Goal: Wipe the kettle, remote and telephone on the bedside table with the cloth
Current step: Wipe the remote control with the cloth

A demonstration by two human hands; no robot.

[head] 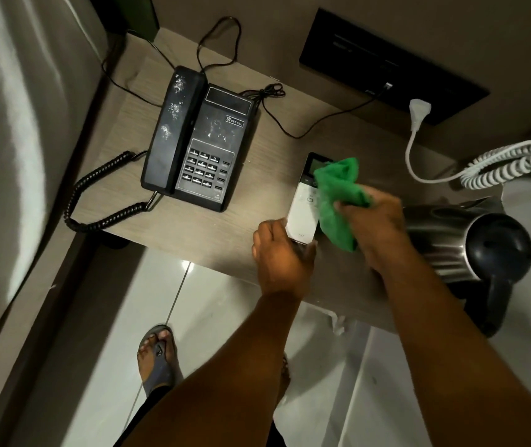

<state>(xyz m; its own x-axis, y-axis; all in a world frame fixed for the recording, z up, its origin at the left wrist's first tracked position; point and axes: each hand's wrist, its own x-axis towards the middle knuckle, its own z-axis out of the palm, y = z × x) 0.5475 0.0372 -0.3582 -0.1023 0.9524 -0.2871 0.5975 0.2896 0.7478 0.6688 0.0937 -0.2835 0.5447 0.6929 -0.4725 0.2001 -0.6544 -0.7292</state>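
Left hand [282,253] clamped on the near end of a slim white remote with a small dark display [306,204], holding it flat near the front edge of the pale wood-grain surface [193,227]. Right hand [377,224] closed around a bunched bright green cloth [338,195], pressing it onto the right side and display end of the remote. Just right of the hands, at the right front corner of the surface, a brushed steel electric kettle with a black lid and handle [470,250], touching nothing but the surface as far as can be told. Toward the left edge, well apart from the remote, a black corded desk telephone with a keypad [199,143], handset on its cradle and marked with whitish smudges, coiled black cord [96,195] looping over the left edge. Beyond the back edge, a white plug [419,112] in a black wall panel [386,62].
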